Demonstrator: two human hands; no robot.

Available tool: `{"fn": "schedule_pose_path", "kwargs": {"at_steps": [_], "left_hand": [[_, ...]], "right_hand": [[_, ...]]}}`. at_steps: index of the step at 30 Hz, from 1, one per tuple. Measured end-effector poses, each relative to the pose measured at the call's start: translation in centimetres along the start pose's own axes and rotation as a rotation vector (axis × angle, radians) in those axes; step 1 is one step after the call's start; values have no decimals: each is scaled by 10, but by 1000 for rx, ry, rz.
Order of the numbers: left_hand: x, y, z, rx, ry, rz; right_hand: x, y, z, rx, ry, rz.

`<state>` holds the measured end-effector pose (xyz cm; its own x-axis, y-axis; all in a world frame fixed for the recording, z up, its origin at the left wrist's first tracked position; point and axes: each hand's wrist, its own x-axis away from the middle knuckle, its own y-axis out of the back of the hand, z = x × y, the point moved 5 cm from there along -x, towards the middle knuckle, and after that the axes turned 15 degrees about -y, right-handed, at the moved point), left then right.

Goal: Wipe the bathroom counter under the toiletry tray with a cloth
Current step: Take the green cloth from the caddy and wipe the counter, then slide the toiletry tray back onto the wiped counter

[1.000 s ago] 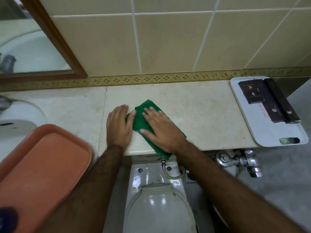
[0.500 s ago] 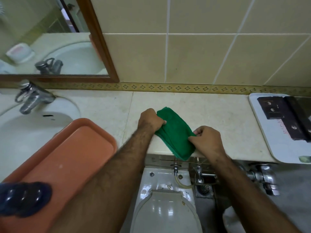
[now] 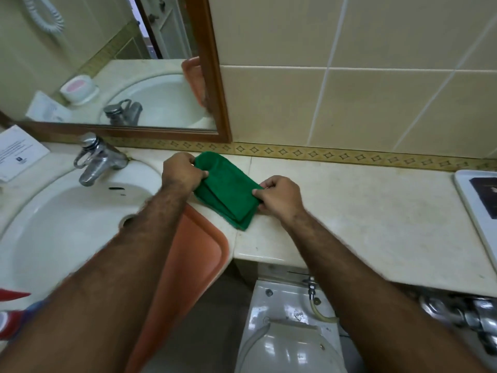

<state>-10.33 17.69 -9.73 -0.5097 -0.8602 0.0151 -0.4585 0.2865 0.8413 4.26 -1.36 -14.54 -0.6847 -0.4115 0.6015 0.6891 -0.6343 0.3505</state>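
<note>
A folded green cloth lies on the beige marble counter, close to the back wall. My left hand pinches its far left corner. My right hand pinches its right edge. An orange tray sits at the counter's front edge beside the sink, partly under my left forearm and overhanging the edge. The white toiletry tray with dark packets lies at the far right, cut off by the frame.
A white basin with a chrome tap fills the left. A wood-framed mirror hangs above it. A paper card stands at far left. Below the counter are a toilet and a chrome flush valve.
My hands went from pressing flat on the cloth to pinching its two ends. The view swung left, bringing the sink and tap into sight and pushing the white tray to the right edge.
</note>
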Motion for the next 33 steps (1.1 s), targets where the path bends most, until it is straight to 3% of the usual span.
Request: {"fn": "schedule_pose_path", "kwargs": {"at_steps": [6, 10, 14, 27, 33], "left_hand": [[1, -26, 19, -179, -53, 105], [5, -34, 3, -472, -233, 52], [18, -53, -40, -171, -425, 113], [96, -182, -281, -133, -920, 337], [130, -258, -397, -185, -1116, 424]], "right_hand": [[-11, -24, -5, 546, 216, -221], [-7, -13, -11, 782, 426, -362], [-8, 30, -19, 1005, 450, -396], [24, 329, -120, 949, 168, -710], [37, 431, -201, 750, -2, -779]]}}
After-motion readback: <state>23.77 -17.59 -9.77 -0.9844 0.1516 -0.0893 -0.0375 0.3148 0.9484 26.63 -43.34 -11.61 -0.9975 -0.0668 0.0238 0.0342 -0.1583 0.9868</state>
